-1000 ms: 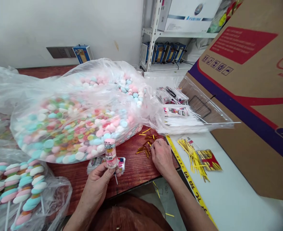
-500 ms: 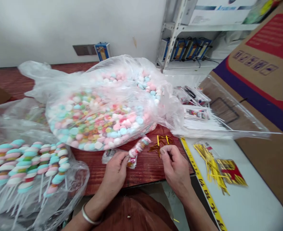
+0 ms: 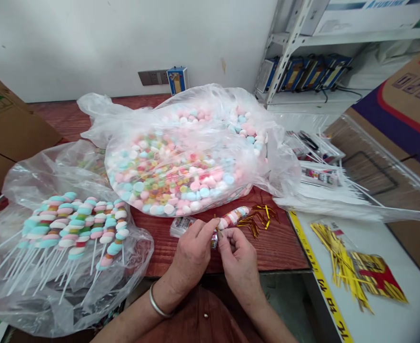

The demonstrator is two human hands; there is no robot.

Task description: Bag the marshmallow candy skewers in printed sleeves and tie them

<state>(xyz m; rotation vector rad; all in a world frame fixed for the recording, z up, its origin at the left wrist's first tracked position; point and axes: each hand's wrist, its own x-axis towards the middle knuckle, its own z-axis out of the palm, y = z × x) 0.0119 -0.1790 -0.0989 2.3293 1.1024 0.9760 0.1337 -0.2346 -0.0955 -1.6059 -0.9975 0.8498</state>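
Note:
My left hand [image 3: 192, 247], with a bangle at the wrist, is closed on the gathered neck of a wrapped marshmallow skewer [image 3: 234, 217], whose candy end points away to the right. Thumb and finger of my right hand [image 3: 240, 262] pinch at that same neck, on what looks like a gold twist tie, mostly hidden by the fingertips. Several loose gold twist ties [image 3: 249, 225] lie on the table just beyond the right hand. Behind the left hand is a small stack of clear wrappers [image 3: 180, 226].
A large plastic bag of marshmallows and gummy rings [image 3: 181, 166] fills the table's middle. Unwrapped marshmallow skewers [image 3: 77, 224] lie on plastic at left. White sticks [image 3: 333, 190] and yellow twist ties [image 3: 338, 262] are at right. Cardboard boxes [image 3: 10, 128] stand at both sides.
My right hand has moved left from the loose twist ties to meet my left hand at the wrapper neck. The wrapped skewer now lies lower, and the view has shifted left.

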